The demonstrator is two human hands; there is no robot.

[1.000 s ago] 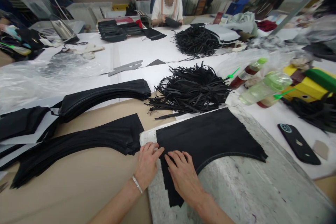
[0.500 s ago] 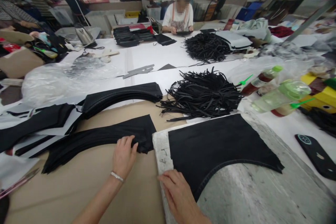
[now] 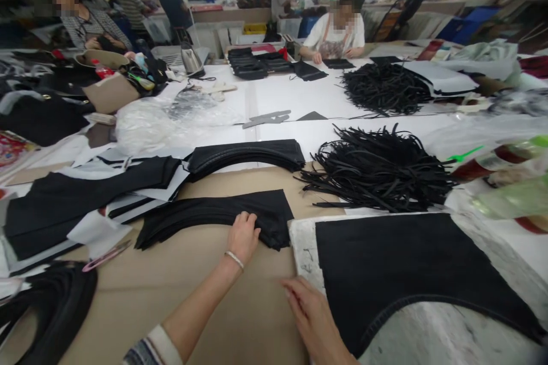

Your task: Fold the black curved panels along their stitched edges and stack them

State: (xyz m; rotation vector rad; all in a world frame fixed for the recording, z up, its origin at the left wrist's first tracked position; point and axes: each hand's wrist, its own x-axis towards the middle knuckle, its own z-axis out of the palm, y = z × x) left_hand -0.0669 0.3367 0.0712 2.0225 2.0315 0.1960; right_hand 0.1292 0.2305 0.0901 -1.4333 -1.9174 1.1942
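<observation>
My left hand [image 3: 244,236] rests at the inner edge of a stack of curved black fabric pieces [image 3: 188,219] on the brown board. Its fingers are curled together over the top fabric piece, near the stack's right end. My right hand [image 3: 314,316] hovers at the left edge of a worn whitish slab [image 3: 306,251], fingers loosely extended, thumb a little apart, nothing visible in them. On that slab a large black fabric piece [image 3: 398,262] lies flat, its curved edge toward me.
Behind lie another stack of curved black pieces [image 3: 248,154] and a heap of black strips [image 3: 381,168]. To the left are pink-handled scissors [image 3: 105,256] and layered black and white pieces [image 3: 89,194]. Bottles [image 3: 500,162] stand at right. A co-worker [image 3: 336,34] sits across the table.
The view has swung left, so everything sits further right. My left hand stays at the stack. My right hand's fingers have drawn slightly off the slab's edge. The co-worker's black piece now lies lower.
</observation>
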